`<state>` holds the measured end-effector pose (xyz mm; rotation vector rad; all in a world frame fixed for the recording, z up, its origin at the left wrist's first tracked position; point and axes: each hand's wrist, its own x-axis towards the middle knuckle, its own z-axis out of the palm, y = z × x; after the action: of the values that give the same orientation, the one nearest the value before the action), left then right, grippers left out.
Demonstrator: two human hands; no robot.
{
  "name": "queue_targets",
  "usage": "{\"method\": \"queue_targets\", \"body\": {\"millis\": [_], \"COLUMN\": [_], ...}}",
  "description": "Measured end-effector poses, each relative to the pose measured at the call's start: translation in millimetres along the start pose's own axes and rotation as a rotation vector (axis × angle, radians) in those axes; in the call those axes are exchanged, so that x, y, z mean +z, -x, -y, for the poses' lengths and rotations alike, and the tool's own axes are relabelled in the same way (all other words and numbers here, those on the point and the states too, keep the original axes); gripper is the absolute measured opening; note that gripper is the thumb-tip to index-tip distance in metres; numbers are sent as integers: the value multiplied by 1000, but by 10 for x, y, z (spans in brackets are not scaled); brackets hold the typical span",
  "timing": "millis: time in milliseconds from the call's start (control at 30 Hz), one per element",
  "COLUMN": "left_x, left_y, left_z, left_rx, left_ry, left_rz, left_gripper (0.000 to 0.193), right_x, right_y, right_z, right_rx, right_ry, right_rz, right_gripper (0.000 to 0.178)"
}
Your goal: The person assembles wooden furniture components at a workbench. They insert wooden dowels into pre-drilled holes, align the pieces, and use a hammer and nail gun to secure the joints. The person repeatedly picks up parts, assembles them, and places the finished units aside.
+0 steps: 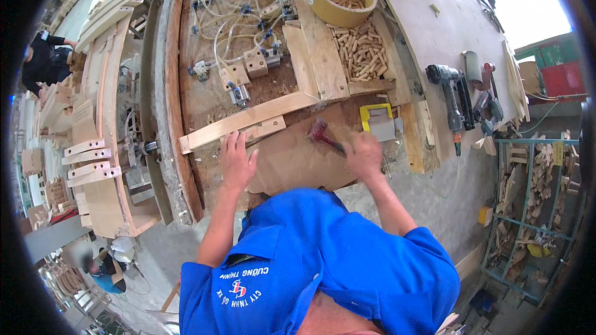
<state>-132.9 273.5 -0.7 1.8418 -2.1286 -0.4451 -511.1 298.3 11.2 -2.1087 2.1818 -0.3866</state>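
My left hand [237,160] lies with fingers stretched out, its fingertips at the near edge of a short drilled wooden piece [267,126]. That piece rests against a longer wooden strip [248,115] running across the bench. My right hand [365,154], slightly blurred, is closed around the handle end of a hammer [318,129]. The hammer's worn red head points away to the left, over a brown cardboard sheet [285,164]. Beyond my right hand lies a yellow-edged grey plate [377,121].
A yellow round tub [343,15] of wooden dowels stands on a tray of loose dowels [360,49]. Pneumatic cylinders with clear hoses [248,37] fill the far left. A nail gun [450,90] lies at right. Drilled wooden parts [90,161] are stacked left; another person [49,59] works beyond.
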Motion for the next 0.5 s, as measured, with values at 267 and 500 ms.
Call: {"method": "queue_targets", "body": {"millis": [267, 500], "left_x": [50, 155], "left_y": [-50, -115], "left_z": [-338, -605], "left_rx": [145, 174], "left_ry": [175, 345], "left_rz": [-13, 71], "left_gripper": [48, 44], "right_x": [-1372, -1566], "right_y": [-1197, -1518], "right_z": [-1594, -2077], "right_rx": [279, 530], "right_ry": [541, 474], "right_rz": [-363, -139], "right_gripper": [51, 65]}}
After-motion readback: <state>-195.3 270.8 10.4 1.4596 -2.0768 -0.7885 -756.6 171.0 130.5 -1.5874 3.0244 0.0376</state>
